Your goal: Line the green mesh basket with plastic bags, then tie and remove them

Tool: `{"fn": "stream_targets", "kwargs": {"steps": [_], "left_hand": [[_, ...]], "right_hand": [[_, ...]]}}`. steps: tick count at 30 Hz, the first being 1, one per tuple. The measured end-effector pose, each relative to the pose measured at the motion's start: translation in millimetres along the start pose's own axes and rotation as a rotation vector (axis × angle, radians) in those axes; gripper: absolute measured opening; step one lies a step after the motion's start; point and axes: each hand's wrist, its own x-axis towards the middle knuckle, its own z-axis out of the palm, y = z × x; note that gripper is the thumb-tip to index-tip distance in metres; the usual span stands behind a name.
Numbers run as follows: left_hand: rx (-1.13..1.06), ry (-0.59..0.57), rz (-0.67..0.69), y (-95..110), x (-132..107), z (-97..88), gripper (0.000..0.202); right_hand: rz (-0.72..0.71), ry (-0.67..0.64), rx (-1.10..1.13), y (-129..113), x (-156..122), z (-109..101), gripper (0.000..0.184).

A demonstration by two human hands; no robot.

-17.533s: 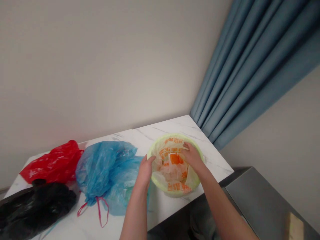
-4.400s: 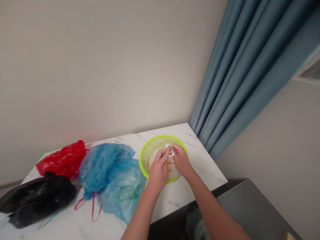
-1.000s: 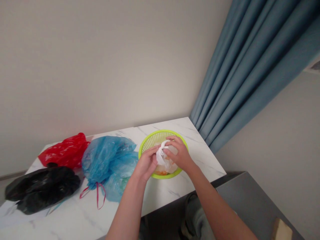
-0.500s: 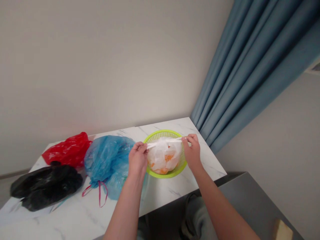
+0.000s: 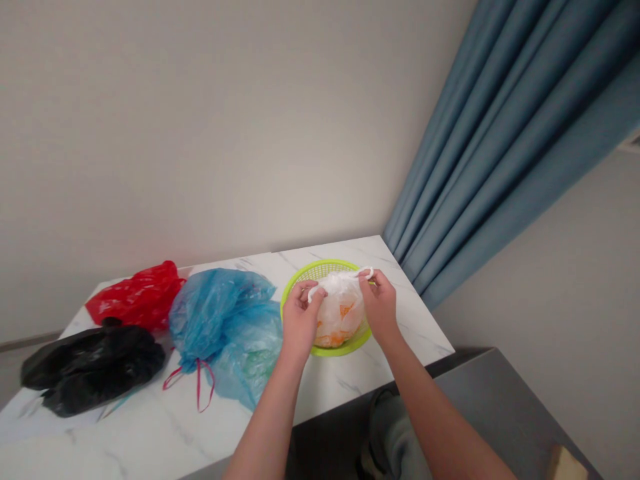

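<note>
White plastic bag (image 5: 337, 323) | in green basket (image 5: 345, 348), steadied | left hand (image 5: 300, 320) 9 o'clock, right hand (image 5: 380, 305) 3, both gripping handles (image 5: 366, 272)

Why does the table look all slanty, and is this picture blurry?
In the head view, the marble table slants and the arms look stretched, as if through a wide lens; the light is soft, without sharp shadows; the white plastic bag looks slightly fuzzy, not crisp.

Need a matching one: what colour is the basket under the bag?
The basket is lime green, clearest in the head view.
</note>
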Motion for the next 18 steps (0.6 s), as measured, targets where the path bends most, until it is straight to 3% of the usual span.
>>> {"fn": "stream_targets", "kwargs": {"steps": [4, 7, 13, 18], "left_hand": [[0.022, -0.086, 0.051, -3.1, -3.6, 8.1, 0.029], [0.101, -0.118, 0.129, -2.8, -6.7, 11.1, 0.032], [0.162, -0.073, 0.108, -5.3, -3.4, 8.5, 0.026], [0.099, -0.063, 0.1, -10.1, 5.2, 4.7, 0.02]], "right_hand": [[-0.261, -0.085, -0.239, -5.2, -8.8, 4.6, 0.011], [-0.365, -0.18, -0.344, -7.3, -16.9, 9.0, 0.004], [-0.37, -0.424, -0.353, -13.4, -29.0, 13.3, 0.024], [-0.321, -0.332, -0.233, -12.5, -28.2, 1.8, 0.033]]}}
